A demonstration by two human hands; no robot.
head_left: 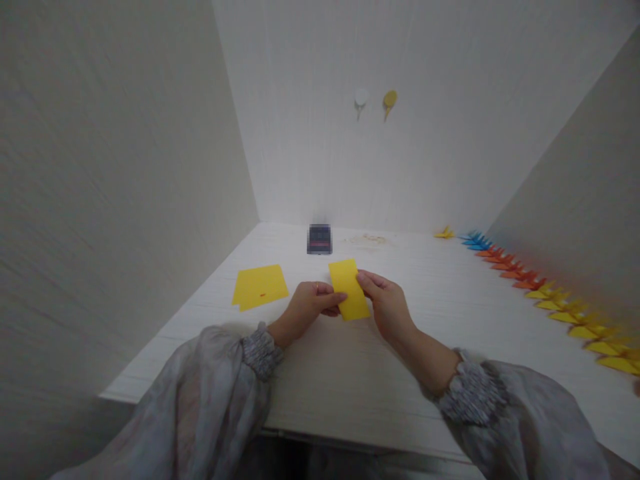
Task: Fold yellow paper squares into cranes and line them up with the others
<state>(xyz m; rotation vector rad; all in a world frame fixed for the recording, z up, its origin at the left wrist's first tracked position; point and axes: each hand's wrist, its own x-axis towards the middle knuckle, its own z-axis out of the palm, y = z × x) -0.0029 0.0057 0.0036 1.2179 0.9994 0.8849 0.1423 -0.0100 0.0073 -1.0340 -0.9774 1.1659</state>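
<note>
Between my two hands is a yellow sheet of paper [349,288], an upright rectangle that looks folded in half. My left hand [314,301] pinches its left edge, thumb across the front. At the upper right edge, the thumb and fingers of my right hand [384,293] grip the same sheet. On the table left of my hands lie a few flat yellow sheets [260,283], slightly fanned, with a small reddish mark on the top one.
Along the table's right side runs a row of folded paper cranes in yellow [570,312], orange-red [510,267] and blue [477,241]. One yellow crane [445,233] sits apart at the back. A dark pixelated object [319,239] stands by the wall, where two hooks [390,100] hang.
</note>
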